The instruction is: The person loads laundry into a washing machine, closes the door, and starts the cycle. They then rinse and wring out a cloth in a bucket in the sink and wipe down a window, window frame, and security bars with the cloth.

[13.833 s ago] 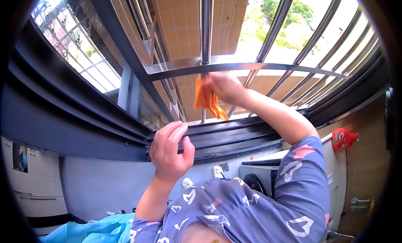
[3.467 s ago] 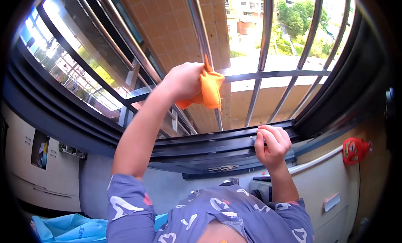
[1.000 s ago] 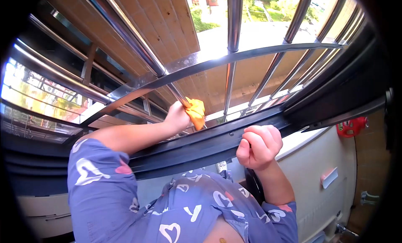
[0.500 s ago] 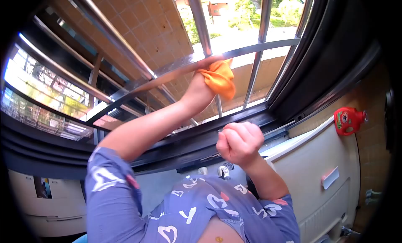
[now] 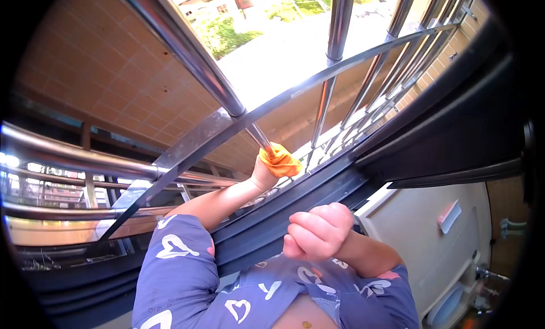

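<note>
My left hand (image 5: 263,174) reaches out through the window and is closed on an orange cloth (image 5: 281,160). The cloth is wrapped around the lower part of a shiny metal bar (image 5: 258,135), just under a flat crosspiece (image 5: 295,91) of the window grille. Some of my left fingers are hidden behind the cloth. My right hand (image 5: 321,232) is curled into a fist in front of my chest, away from the grille, and nothing shows in it.
A dark window frame (image 5: 272,207) runs under my left arm, with a dark window panel (image 5: 431,136) at right. To the lower right stands a white washboard sink (image 5: 420,232) holding a pink-and-white object (image 5: 449,216). Outside are a tiled wall (image 5: 108,74) and trees.
My left hand and the cloth have gone from beside the crosspiece down onto a bar below it. The view has shifted, and the red bottle is out of sight. My right hand stays a fist.
</note>
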Demonstrator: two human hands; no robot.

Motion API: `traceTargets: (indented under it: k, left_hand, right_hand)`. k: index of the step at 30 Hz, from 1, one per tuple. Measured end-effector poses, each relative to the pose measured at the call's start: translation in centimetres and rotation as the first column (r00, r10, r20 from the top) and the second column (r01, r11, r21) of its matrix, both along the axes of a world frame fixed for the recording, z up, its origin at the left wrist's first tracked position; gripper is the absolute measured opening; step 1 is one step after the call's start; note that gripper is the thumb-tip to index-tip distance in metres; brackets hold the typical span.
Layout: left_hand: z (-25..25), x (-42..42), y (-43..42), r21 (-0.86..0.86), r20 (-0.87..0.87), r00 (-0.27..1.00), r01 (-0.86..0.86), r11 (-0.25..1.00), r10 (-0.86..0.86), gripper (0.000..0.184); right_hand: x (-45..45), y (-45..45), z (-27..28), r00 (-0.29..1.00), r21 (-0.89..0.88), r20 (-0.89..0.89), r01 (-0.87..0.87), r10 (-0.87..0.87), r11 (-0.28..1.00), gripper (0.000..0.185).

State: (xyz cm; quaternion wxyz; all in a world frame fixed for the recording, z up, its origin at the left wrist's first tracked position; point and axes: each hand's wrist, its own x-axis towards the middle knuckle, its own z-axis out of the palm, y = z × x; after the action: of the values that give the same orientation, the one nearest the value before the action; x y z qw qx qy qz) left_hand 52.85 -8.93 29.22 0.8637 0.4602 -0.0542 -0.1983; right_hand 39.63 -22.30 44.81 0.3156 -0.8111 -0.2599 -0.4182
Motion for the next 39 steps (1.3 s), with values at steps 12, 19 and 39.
traceTargets:
  k: [12,19,39]
  left_hand:
    - [-13.5,0.0,2.3,0.742,0.158,0.984,-0.068,0.667,-0.075,0.028]
    - [-1.5,0.1,0.5,0.625,0.138,0.986,-0.013,0.780,-0.095,0.007]
    - [19.5,-4.3,5.3,-0.042,0.334,0.941,0.066,0.997,-0.048,0.040]
  right_hand:
    - [-0.3,-0.2,0.0,0.999,-0.002,-0.044,0.032,-0.032,0.999,0.014]
    - [-0.6,0.2,-0.4,0.998,0.004,-0.005,0.059,-0.059,0.998,0.014]
    - [-0.5,0.7,-0.7,0.985,0.121,0.140,0.085,-0.101,0.989,0.012]
